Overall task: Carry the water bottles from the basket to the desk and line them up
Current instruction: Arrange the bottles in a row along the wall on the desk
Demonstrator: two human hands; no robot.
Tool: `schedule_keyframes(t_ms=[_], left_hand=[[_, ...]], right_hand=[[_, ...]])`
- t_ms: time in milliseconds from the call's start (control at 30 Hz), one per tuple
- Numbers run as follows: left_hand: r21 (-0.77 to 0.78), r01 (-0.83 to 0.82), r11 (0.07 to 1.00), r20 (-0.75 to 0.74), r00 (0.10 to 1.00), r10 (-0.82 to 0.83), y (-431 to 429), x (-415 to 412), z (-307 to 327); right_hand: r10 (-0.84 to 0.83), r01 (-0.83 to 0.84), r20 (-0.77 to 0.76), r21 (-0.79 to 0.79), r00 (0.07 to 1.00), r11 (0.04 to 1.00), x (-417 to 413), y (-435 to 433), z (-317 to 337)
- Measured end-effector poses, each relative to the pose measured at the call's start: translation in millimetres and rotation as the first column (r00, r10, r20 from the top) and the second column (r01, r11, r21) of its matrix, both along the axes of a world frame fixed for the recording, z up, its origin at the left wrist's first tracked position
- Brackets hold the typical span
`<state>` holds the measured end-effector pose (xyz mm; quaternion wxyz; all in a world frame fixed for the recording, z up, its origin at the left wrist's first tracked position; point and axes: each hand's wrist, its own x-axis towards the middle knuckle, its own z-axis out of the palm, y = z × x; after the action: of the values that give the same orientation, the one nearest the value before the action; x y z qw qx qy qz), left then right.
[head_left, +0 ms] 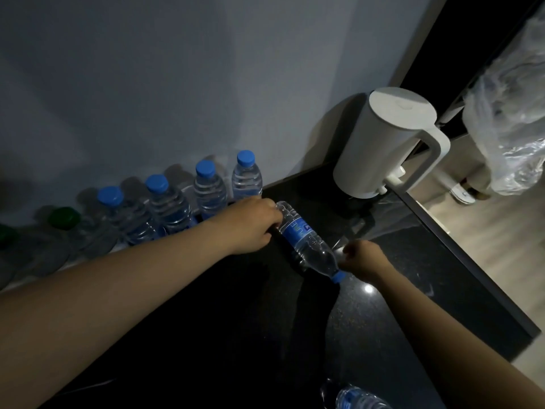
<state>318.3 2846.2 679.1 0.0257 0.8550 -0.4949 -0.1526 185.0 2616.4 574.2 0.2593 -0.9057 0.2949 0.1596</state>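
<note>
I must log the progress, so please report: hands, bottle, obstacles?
Left hand grips bottle near base, not upright. Right hand curled by the cap end, contact unclear. Kettle stands beyond the row.

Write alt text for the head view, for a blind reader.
The left hand grips the base end of a tilted water bottle over a black desk, with the right hand beside its neck. Capped bottles line the wall, near a white kettle.

A white kettle (pixel 380 143) stands left of a crumpled clear plastic bag (pixel 513 113).
</note>
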Motion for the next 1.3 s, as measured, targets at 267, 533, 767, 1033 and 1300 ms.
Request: schedule_keyframes(t_ms=[267, 533, 767, 1033, 1300], left_hand=[[0.0, -0.009, 1.0, -0.079, 0.997, 0.009, -11, 3, -33], [0.073, -0.017, 0.997, -0.125, 0.992, 0.026, -58, 18, -80], [-0.087, -0.241, 0.967, -0.282, 0.937, 0.208, -66, 33, -79], [-0.116, -0.452, 0.884, -0.532, 0.78, 0.329, -48, 33, -75], [-0.175, -0.556, 0.813, -0.605, 0.712, 0.356, -33, 15, -81]], right_hand=[[0.048, -0.03, -0.118, 0.15, 0.992, 0.988, -1, 25, -32], [0.098, -0.1, 0.092, 0.019, 0.991, 0.995, 3, -13, 27], [0.168, -0.18, 0.403, -0.007, 0.899, 0.984, 48, -25, 94], [0.504, -0.452, 0.363, -0.224, 0.784, 0.863, 98, 10, 123], [0.398, -0.315, 0.428, -0.254, 0.811, 0.914, 100, 46, 120]])
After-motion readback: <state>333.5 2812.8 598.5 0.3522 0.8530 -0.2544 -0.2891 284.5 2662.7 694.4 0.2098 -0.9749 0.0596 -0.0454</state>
